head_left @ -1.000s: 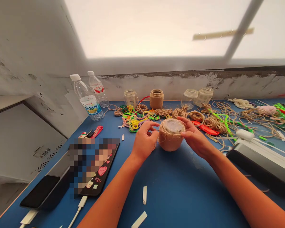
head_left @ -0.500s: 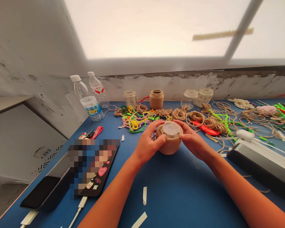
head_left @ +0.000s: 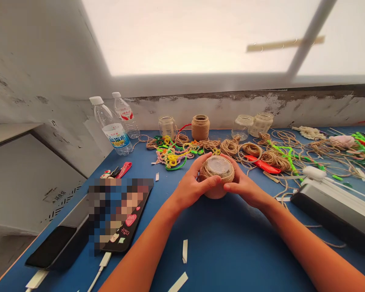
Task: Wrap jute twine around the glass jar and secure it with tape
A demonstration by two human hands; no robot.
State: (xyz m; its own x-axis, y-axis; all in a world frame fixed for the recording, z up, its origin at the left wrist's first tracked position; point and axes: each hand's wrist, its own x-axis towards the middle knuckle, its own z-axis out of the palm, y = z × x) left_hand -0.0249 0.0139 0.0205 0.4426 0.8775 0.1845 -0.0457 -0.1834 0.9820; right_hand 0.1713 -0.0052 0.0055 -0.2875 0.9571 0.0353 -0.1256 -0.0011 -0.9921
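A glass jar wrapped in brown twine [head_left: 218,170] stands on the blue table in front of me, its clear round end facing up. My left hand [head_left: 197,180] is closed round its left side, with the thumb lying across the front. From the right, my right hand [head_left: 241,182] grips the same jar, its thumb low on the front and its fingers behind. The thumbs and palms cover part of the jar's sides. Just behind it lie coils of twine [head_left: 230,147] and a heap of coloured fuzzy cords [head_left: 173,157].
Another twine-wrapped jar [head_left: 200,127] and bare glass jars [head_left: 167,126] stand along the wall. Two plastic bottles [head_left: 117,136] are at the back left. Phones [head_left: 53,245] with cables lie left. A dark box-shaped device [head_left: 331,217] sits right, near a red cutter [head_left: 263,164].
Both thumbs have slid from the jar's upper rim down onto its front. The twine round the top edge shows more fully now. The jar has stayed in about the same place.
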